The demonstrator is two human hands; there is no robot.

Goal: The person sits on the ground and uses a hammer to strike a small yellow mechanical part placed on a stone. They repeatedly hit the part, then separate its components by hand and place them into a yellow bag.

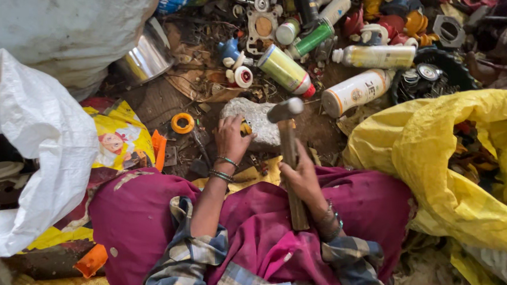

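Both hands busy — left hand [230, 139] pins a small yellow piece [245, 127] on the stone [259, 118], right hand [302, 177] grips the raised hammer [289, 158] — piece seemingly unbroken yet.

Person, seated: magenta draped cloth garment [257, 228] over the lap; blue, grey and cream checked shirt sleeves [196, 256] rolled at the elbows; green and metal bangles on the left wrist [223, 168]; dark beaded bangles on the right wrist [330, 222].

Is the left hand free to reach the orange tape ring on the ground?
Probably yes. The left hand rests on the grey stone, pinning a small yellow piece, and the orange ring lies just beside it with only low scrap between. It would have to let go first.
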